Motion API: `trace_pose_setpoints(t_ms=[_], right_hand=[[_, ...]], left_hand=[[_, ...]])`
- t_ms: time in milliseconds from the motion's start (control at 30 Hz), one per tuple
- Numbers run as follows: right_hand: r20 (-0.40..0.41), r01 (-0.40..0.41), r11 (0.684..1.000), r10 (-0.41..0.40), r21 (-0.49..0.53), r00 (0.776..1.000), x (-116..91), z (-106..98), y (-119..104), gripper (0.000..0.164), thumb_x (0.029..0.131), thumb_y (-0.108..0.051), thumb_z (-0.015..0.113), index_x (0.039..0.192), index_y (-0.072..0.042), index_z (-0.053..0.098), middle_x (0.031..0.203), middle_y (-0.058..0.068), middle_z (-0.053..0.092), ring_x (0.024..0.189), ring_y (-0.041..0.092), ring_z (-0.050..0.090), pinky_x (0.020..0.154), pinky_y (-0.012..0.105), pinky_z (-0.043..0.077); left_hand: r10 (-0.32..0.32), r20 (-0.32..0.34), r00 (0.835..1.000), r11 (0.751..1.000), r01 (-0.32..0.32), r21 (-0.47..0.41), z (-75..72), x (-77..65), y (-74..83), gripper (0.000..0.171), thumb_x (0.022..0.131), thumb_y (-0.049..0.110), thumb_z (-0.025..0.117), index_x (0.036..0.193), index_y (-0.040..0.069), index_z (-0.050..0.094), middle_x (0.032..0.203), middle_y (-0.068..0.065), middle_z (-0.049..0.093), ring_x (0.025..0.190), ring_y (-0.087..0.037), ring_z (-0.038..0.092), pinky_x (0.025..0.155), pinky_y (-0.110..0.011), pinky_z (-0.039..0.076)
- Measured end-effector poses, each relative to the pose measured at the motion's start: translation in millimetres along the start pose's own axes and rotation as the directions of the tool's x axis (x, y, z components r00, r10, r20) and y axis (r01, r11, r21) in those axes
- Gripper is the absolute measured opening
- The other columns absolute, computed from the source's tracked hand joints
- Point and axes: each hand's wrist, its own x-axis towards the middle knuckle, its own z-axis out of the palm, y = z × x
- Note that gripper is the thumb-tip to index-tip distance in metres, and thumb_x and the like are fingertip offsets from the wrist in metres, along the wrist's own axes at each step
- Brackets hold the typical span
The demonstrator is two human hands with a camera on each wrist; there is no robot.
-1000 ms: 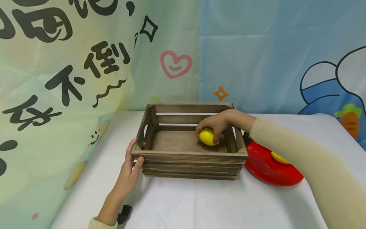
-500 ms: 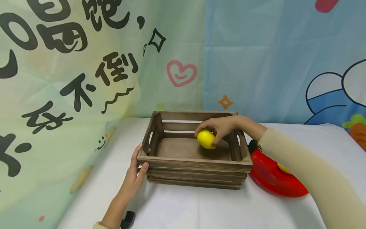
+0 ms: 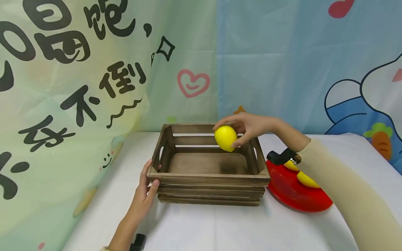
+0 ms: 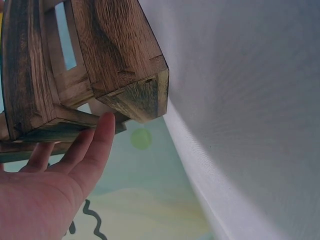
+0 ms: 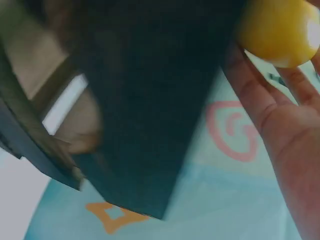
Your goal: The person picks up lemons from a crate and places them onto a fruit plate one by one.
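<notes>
My right hand [image 3: 248, 127] holds a yellow lemon [image 3: 225, 138] between thumb and fingers, raised over the right part of a slatted wooden crate [image 3: 207, 179]. The lemon's shadow falls on the crate floor below. At the crate's left front corner, my left hand [image 3: 142, 195] grips the end, thumb on the front slats and a fingertip showing inside. In the left wrist view, the fingers [image 4: 97, 150] reach up along the crate's corner. The right wrist view shows the lemon [image 5: 282, 32] against the fingers at the upper right, with part of the crate blurred across the middle.
Right of the crate lies a red plate [image 3: 295, 198] bearing more yellow lemons [image 3: 307, 180], partly hidden by the right sleeve. A white cloth [image 3: 201, 226] covers the table. A printed curtain [image 3: 263, 69] hangs close behind the crate.
My right hand has lifted the lemon from near the crate floor to about the height of the back rim. The left hand keeps its grip on the crate. The head view has shifted slightly.
</notes>
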Motion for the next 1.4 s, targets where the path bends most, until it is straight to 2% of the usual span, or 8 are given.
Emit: trace_pose_setpoints(t_ms=[100, 267, 467, 767, 900, 1033, 1167, 1400], right_hand=[[-0.029, 0.041, 0.999, -0.04, 0.016, 0.999, -12.5, -0.2, -11.1, 0.061, 0.085, 0.003, 0.071, 0.139, 0.003, 0.043, 0.14, 0.021, 0.041, 0.105, 0.033, 0.06, 0.088, 0.042, 0.053], [-0.086, 0.081, 0.996, -0.085, -0.04, 0.993, -32.9, -1.7, -25.3, 0.061, 0.084, 0.006, 0.07, 0.139, 0.003, 0.045, 0.137, 0.007, 0.049, 0.103, 0.031, 0.061, 0.086, 0.042, 0.054], [-0.161, 0.077, 0.991, -0.094, -0.11, 0.982, -56.7, -4.5, -33.0, 0.062, 0.082, 0.01, 0.07, 0.138, 0.003, 0.046, 0.138, 0.0, 0.052, 0.105, 0.027, 0.062, 0.087, 0.037, 0.054], [-0.226, 0.054, 0.983, -0.093, -0.173, 0.97, -94.2, -2.5, -37.2, 0.064, 0.079, 0.013, 0.069, 0.137, 0.001, 0.047, 0.134, 0.004, 0.052, 0.098, 0.022, 0.064, 0.083, 0.033, 0.055], [-0.232, 0.05, 0.981, -0.094, -0.188, 0.968, -110.5, 0.0, -33.5, 0.065, 0.078, 0.015, 0.069, 0.137, 0.001, 0.047, 0.134, 0.001, 0.052, 0.098, 0.02, 0.065, 0.082, 0.031, 0.055], [-0.254, 0.037, 0.982, -0.084, -0.184, 0.963, -128.8, 5.7, -23.6, 0.066, 0.077, 0.017, 0.069, 0.137, 0.002, 0.046, 0.135, -0.001, 0.053, 0.102, 0.017, 0.065, 0.083, 0.029, 0.054], [-0.29, -0.014, 0.986, -0.034, -0.163, 0.956, -146.3, 16.7, -10.0, 0.065, 0.078, 0.015, 0.069, 0.137, 0.002, 0.046, 0.134, -0.005, 0.054, 0.104, 0.015, 0.064, 0.083, 0.029, 0.054], [-0.355, -0.209, 0.963, 0.138, -0.168, 0.924, -168.5, 43.8, 14.9, 0.062, 0.08, -0.003, 0.075, 0.137, -0.008, 0.05, 0.129, -0.012, 0.055, 0.102, 0.015, 0.064, 0.08, 0.032, 0.055]], left_hand=[[-0.01, 0.003, 1.0, 1.0, 0.01, 0.007, 0.0, -1.2, 0.4, 0.065, 0.101, 0.0, 0.046, 0.155, 0.019, 0.017, 0.145, -0.012, 0.051, 0.127, -0.03, 0.049, 0.091, -0.048, 0.048], [-0.01, 0.007, 1.0, 1.0, 0.01, 0.003, -0.7, -1.7, 0.9, 0.065, 0.101, -0.001, 0.045, 0.155, 0.019, 0.016, 0.145, -0.012, 0.05, 0.129, -0.028, 0.047, 0.091, -0.049, 0.047], [-0.008, 0.013, 1.0, 1.0, 0.008, 0.001, -0.9, -1.2, 0.9, 0.065, 0.101, -0.001, 0.045, 0.156, 0.02, 0.016, 0.145, -0.012, 0.049, 0.128, -0.023, 0.046, 0.094, -0.037, 0.046], [-0.018, 0.006, 1.0, 1.0, 0.018, 0.008, -0.1, -0.8, 0.6, 0.065, 0.1, 0.0, 0.046, 0.155, 0.02, 0.017, 0.144, -0.013, 0.051, 0.122, 0.006, 0.043, 0.091, -0.051, 0.047], [-0.017, 0.0, 1.0, 1.0, 0.017, 0.012, -1.2, -0.6, 0.0, 0.065, 0.101, 0.0, 0.046, 0.155, 0.02, 0.017, 0.144, -0.012, 0.051, 0.123, 0.005, 0.043, 0.091, -0.047, 0.047], [-0.017, -0.002, 1.0, 1.0, 0.017, 0.008, -2.1, 0.0, 1.3, 0.065, 0.101, 0.0, 0.045, 0.155, 0.02, 0.017, 0.145, -0.012, 0.05, 0.125, 0.004, 0.042, 0.092, -0.035, 0.046], [-0.019, 0.006, 1.0, 1.0, 0.019, -0.003, -2.8, -0.2, 1.9, 0.064, 0.102, 0.001, 0.044, 0.156, 0.021, 0.016, 0.146, -0.012, 0.049, 0.128, 0.003, 0.041, 0.091, -0.024, 0.044], [-0.015, 0.013, 1.0, 1.0, 0.015, -0.009, -1.2, -1.4, 0.7, 0.064, 0.102, 0.0, 0.044, 0.156, 0.02, 0.015, 0.146, -0.013, 0.049, 0.129, 0.003, 0.04, 0.09, -0.022, 0.044]])
